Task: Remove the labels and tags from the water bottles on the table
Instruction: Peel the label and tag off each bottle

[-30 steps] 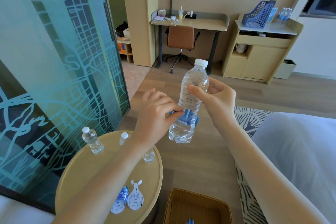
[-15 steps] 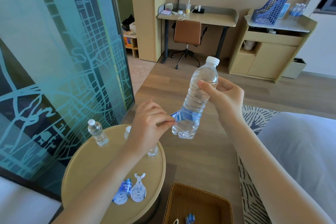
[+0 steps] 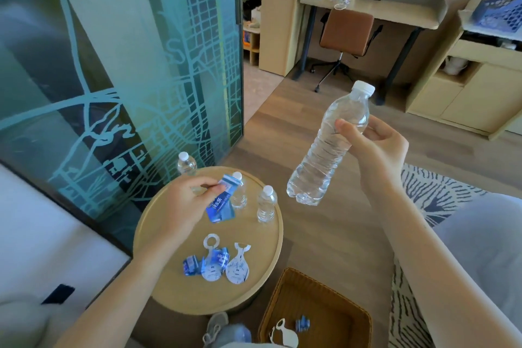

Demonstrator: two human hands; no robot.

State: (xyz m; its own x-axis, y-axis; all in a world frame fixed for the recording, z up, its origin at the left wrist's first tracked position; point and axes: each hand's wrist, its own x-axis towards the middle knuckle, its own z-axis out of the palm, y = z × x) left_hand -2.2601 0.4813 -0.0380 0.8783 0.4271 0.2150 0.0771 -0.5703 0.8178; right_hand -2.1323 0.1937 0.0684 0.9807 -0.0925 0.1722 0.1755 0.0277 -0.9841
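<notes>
right hand (image 3: 375, 155) grips the bare water bottle (image 3: 330, 150) tilted clear of the round table (image 3: 262, 248), left hand (image 3: 183, 206) pinches the blue label (image 3: 221, 203) over it, probably to drop on the removed tags (image 3: 216, 264).

Our left hand (image 3: 180, 206) hides the lower part of the farthest bottle (image 3: 186, 163), and the blue label (image 3: 221, 203) it pinches covers part of a second bottle (image 3: 240, 198). We cannot read the label's print. The bottom edge cuts off the basket (image 3: 333, 302).

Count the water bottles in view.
4. Held bottle in the right hand; on the round table: far bottle, middle bottle behind the peeled label, rightmost bottle. Others possibly hidden.
</notes>
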